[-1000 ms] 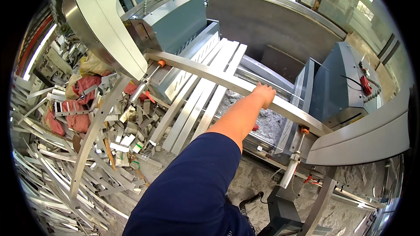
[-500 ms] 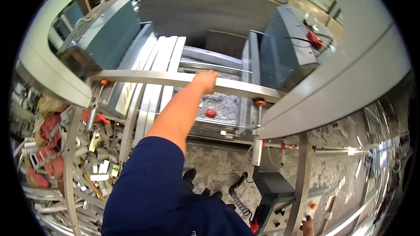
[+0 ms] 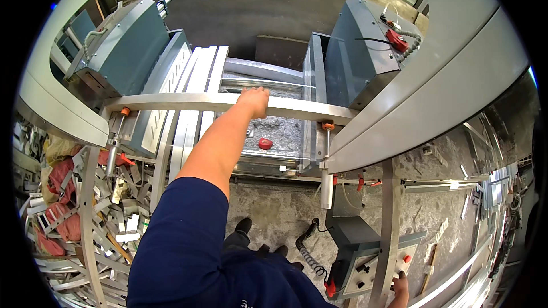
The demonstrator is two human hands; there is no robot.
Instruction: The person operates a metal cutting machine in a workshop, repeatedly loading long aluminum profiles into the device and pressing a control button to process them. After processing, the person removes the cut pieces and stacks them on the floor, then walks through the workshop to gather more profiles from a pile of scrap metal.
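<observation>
Shifted left hand (image 3: 254, 100) stays gripping the metal bar (image 3: 188, 102).

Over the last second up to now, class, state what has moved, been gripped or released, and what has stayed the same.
The left hand keeps its grip on the metal bar across the machine; nothing was let go. The view has swung to face the machine squarely, and the right hand has come into sight by the control box. The aluminium profiles lie as before.

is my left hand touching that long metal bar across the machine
Touching. The head view shows the left hand resting on the metal bar, fingers curled over its far edge, no gap.
</observation>
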